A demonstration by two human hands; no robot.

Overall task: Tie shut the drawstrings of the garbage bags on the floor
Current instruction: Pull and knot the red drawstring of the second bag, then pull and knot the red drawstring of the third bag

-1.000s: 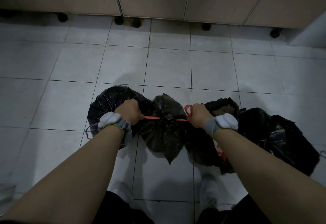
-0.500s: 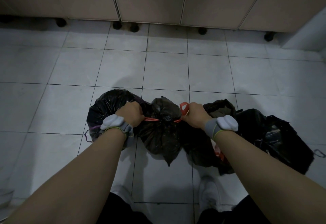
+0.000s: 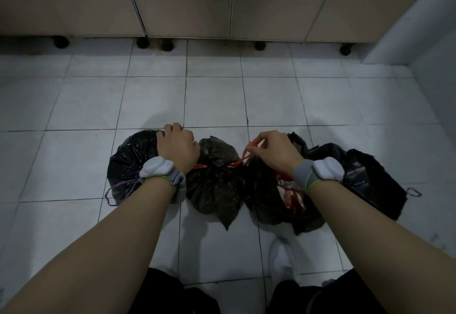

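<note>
Head view, listed from the grip outward. Right hand [image 3: 272, 152]: fingers pinched on an orange drawstring [image 3: 247, 153], a loop of which stands up between thumb and forefinger. The string runs down and to the left from the pinch to the gathered neck of the middle garbage bag [image 3: 217, 185], where it cinches the plastic. Left hand [image 3: 178, 148]: closed into a fist on the far side of that neck; a short orange length shows just below the fist, but what the fingers enclose is hidden by the back of the hand. Both wrists carry grey bands with white pods: left wrist band [image 3: 161, 171], right wrist band [image 3: 320, 173].

Middle bag: black, bunched, lying on the floor between the two hands, its pointed lower corner toward the person. Left bag [image 3: 128, 163]: black, under and outboard of the left hand, purple drawstring drawn tight, a loop trailing onto the tile. Bag under the right wrist [image 3: 269, 202]: dark, with red and white contents showing at its mouth. Far-right bag [image 3: 370, 178]: black, flattened, with a dark string loop at its outer edge.

Floor [image 3: 222, 96]: pale square tiles. White shoe [image 3: 282, 259] below the bags. Beige cabinets [image 3: 187, 2] on dark feet along the far side.
</note>
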